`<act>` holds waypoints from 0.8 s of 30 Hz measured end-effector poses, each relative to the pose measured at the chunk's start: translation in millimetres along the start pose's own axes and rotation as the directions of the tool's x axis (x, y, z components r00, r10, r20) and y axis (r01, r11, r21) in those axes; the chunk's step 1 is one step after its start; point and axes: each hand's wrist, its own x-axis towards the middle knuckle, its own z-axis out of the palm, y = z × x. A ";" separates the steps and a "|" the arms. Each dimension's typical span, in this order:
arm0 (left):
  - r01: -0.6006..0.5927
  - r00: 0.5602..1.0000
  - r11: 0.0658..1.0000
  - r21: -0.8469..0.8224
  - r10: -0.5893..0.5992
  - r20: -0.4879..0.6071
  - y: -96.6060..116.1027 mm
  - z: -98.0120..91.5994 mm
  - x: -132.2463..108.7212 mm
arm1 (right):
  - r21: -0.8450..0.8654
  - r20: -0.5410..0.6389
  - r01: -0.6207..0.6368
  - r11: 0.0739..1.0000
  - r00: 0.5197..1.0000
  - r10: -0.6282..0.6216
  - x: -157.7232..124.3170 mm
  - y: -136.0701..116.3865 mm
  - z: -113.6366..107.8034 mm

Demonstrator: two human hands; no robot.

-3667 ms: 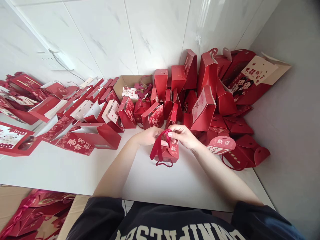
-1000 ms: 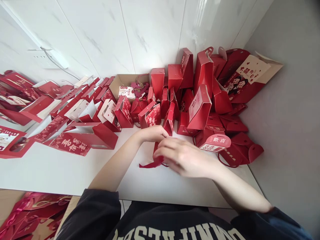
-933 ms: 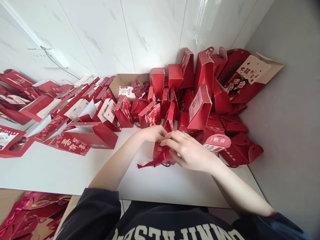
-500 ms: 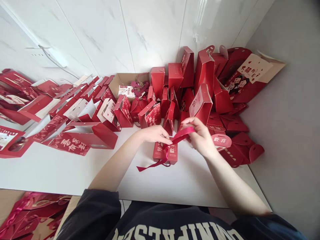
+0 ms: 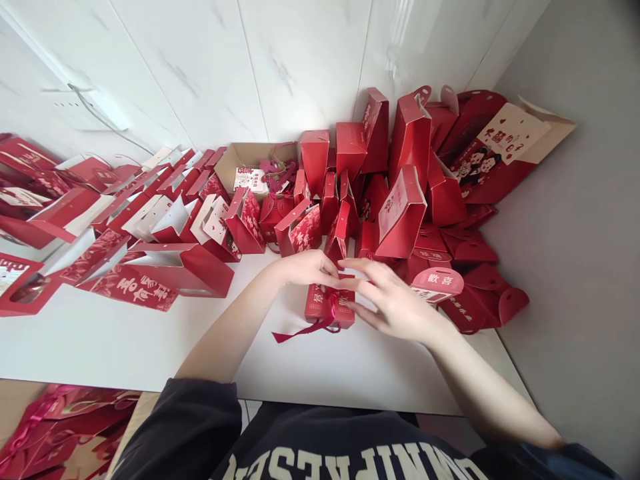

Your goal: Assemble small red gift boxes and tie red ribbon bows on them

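Note:
A small red gift box (image 5: 314, 311) with pale lettering lies on the white table in front of me. A dark pink ribbon (image 5: 306, 331) crosses its top, and one loose tail hangs out to the left. My left hand (image 5: 311, 269) is closed at the box's far edge, its thumb and fingers pinching the ribbon. From the right, my right hand (image 5: 387, 297) reaches over the box with stretched, parted fingers, the tips close to my left fingertips. The ribbon's other end is hidden by my hands.
Red gift boxes (image 5: 183, 270) fill the table's left side, many with open tops. More red boxes (image 5: 403, 217) stand behind and to the right. A cardboard carton (image 5: 225, 167) holds tags and ribbon. Below the table's front edge lie more red bags (image 5: 65, 433).
My right hand has let go of the raised ribbon end and moved left and down over the box, its fingers stretching out. My left hand has stayed in place.

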 end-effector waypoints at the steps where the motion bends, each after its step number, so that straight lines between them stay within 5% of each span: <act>1: 0.025 1.000 1.000 -0.002 -0.025 -0.007 0.5 0.4 -0.4 | 0.034 0.041 0.019 0.999 0.999 -0.021 3.1 1.8 8.1; 5: 0.089 0.995 0.996 0.016 -0.088 -0.039 2.9 2.0 -1.0 | 0.110 0.054 0.076 0.991 0.995 -0.082 12.1 8.8 24.1; 11: -0.003 0.999 0.996 0.085 0.006 -0.042 4.1 2.2 0.0 | 0.106 0.165 0.107 0.989 0.978 -0.124 23.7 10.9 16.2; 16: -0.041 0.999 0.996 0.073 0.043 -0.029 -1.7 3.1 0.4 | 0.199 0.118 0.097 0.975 0.985 -0.122 26.3 14.9 14.3; 24: -0.004 1.000 1.000 -0.010 0.004 -0.020 -5.5 1.9 1.5 | 0.676 0.055 -0.114 0.728 0.993 0.104 26.6 22.5 13.0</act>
